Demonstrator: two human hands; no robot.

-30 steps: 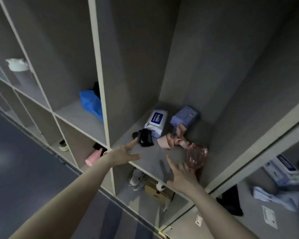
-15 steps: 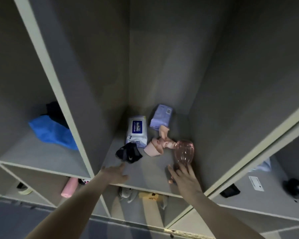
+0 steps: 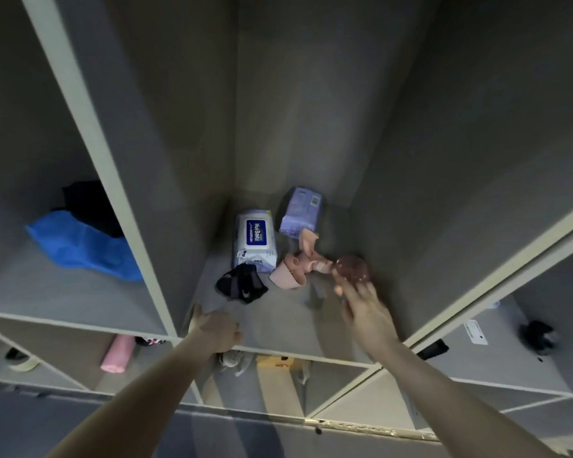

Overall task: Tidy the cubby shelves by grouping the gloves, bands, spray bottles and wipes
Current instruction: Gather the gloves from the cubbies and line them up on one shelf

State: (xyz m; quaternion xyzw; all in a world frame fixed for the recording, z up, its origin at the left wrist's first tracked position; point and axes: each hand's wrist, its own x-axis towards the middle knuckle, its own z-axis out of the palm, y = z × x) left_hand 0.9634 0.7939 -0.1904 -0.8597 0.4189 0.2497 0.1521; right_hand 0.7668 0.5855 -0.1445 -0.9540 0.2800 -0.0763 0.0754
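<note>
Head view, middle cubby: a grey shelf floor [image 3: 278, 322] is shown between two pale upright dividers, with five things lying toward its back.
Wipes: a white pack with a blue label [image 3: 254, 241] is laid at the back left; a lilac pack [image 3: 300, 209] is laid just beside it, nearer the back wall.
Band: a pink stretch band [image 3: 295, 271] is seen crumpled in front of the lilac pack, one end reaching toward the right wall.
Glove: a black glove [image 3: 241, 284] is seen bunched at the front corner of the white pack, touching it.
Bottle: a clear pink bottle [image 3: 354, 268] is seen near the right wall, beside the band's end.
Right hand: the right hand [image 3: 366, 309] is held out to the bottle, fingertips at its near side; contact is blurred, and nothing is shown enclosed by the fingers.
Left hand: the left hand [image 3: 217, 328] is laid on the shelf's front edge, fingers loose, nothing held.
Left cubby: a blue cloth [image 3: 80, 246] is shown with a black item [image 3: 90, 203] behind it.
Lower cubbies: a pink roll [image 3: 118, 353] and a tape ring [image 3: 24, 361] are seen at the left.
Right cubby: a white card [image 3: 475, 332] and a dark bundle [image 3: 538, 335] are shown well apart.
</note>
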